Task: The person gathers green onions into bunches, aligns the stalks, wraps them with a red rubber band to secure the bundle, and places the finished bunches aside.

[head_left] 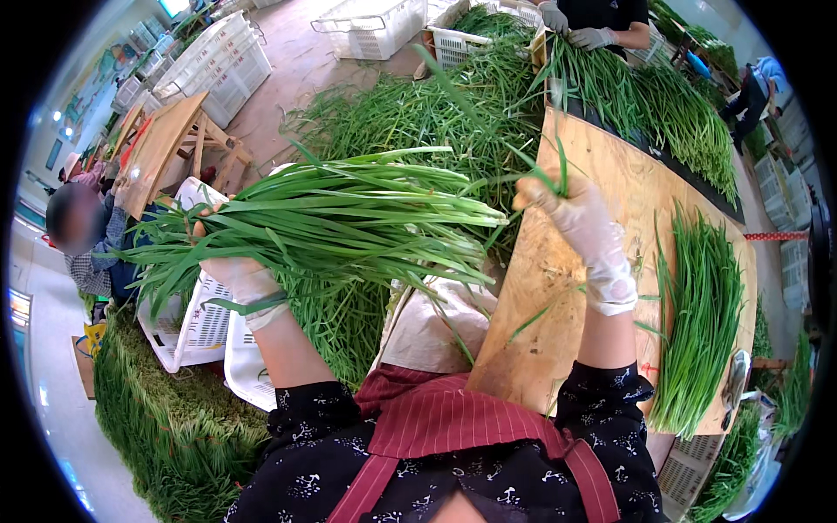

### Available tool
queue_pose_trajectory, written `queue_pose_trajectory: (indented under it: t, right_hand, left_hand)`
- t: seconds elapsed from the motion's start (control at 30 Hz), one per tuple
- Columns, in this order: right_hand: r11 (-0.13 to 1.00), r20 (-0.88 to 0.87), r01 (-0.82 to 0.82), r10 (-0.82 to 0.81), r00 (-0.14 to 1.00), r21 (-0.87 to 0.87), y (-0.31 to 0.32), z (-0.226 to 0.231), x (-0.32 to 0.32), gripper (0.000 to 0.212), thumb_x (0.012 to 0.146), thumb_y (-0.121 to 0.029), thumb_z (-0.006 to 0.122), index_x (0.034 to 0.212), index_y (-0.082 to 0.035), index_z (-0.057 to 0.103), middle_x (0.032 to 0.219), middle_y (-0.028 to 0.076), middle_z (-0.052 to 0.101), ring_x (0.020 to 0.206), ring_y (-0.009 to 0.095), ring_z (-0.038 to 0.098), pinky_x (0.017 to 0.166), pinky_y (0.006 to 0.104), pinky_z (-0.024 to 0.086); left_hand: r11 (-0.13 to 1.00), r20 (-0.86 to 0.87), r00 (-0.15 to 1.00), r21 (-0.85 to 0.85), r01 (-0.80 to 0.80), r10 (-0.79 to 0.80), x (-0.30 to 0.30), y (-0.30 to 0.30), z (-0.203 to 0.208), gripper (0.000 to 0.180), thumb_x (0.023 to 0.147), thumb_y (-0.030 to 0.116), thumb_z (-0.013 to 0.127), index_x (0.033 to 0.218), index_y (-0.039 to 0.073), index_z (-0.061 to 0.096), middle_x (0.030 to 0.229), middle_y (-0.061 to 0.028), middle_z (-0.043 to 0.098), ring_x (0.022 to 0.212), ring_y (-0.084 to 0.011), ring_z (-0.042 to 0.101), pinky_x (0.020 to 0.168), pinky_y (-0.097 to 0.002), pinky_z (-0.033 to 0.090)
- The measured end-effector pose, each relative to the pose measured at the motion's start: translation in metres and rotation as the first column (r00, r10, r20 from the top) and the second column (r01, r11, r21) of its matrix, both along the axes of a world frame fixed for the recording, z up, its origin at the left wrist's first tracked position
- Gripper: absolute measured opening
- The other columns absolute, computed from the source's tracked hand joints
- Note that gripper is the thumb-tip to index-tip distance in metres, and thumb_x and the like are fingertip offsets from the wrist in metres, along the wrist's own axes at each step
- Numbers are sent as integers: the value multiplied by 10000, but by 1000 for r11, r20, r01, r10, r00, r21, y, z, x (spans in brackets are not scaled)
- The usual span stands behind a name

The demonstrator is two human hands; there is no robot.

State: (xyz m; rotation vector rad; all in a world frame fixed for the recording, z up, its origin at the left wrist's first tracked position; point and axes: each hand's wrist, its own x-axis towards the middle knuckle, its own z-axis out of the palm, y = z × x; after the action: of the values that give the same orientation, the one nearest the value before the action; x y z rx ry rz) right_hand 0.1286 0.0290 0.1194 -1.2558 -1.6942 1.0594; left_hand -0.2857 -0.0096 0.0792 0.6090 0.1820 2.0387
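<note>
Green bunch (340,213): hanging in the air before the apron (445,414), leaves trailing left, pale stem ends (490,216) pointing right.
Handling: judging by the pose, working well is meaning supporting the leafy side firmly without crushing it, letting the stems lie parallel, taking only a few blades at a time, and pulling along the stems rather than across them.
Stem ends: spreading unevenly, some reaching farther than others; levelling the bunch is probably helping any stray stem show.
Left hand (244,277): wrapping the bunch near its leaf tips, palm below, fingers curling round the far side; leaves are partly hiding the grip, so its tightness is not showing. Most of the bunch is extending rightward beyond it.
Right hand (582,227): pinching a few loose blades (561,166) between thumb and fingers, standing apart from the bunch, just right of its stem ends.
Board (532,305): lying below the right hand, bearing a second bunch (697,322) along its right side.
Pile (392,122): spreading beyond the held bunch.
Crate (212,322): sitting below the left hand.
Co-worker's hands (595,37): touching greens at the board's far end.
</note>
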Motion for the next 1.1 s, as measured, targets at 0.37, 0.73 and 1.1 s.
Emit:
queue_pose_trajectory:
  t: [0.37, 0.73, 1.1]
  right_hand:
    - [841, -811, -344, -173, 559, -417, -9, -36, -57, 169, 791, -80, 642, 939, -8, 602, 886, 85, 637, 763, 166, 609, 716, 306, 503]
    - [803, -490, -547, 387, 781, -238, -33, -28, -26, 260, 788, -213, 665, 948, -14, 615, 829, 29, 638, 813, 117, 562, 799, 266, 408]
    - [940, -791, -224, 339, 509, 258, 0, -24, 77, 249, 848, -210, 557, 1024, -36, 573, 788, 82, 605, 827, 264, 603, 845, 399, 486]
  left_hand:
    - [1000, 56, 998, -1, -9, 9, 14, 2, 4, 173, 779, 187, 531, 865, 48, 588, 883, -129, 592, 974, -312, 518, 964, -439, 361]
    - [996, 38, 998, 79, 41, -44, -2, 11, 4, 179, 750, 194, 561, 836, 49, 619, 865, -97, 600, 942, -235, 526, 999, -386, 339]
    - [982, 6, 982, 25, -187, 187, -14, 7, 1, 129, 740, 200, 591, 823, 102, 582, 825, -67, 594, 860, -231, 552, 943, -404, 381]
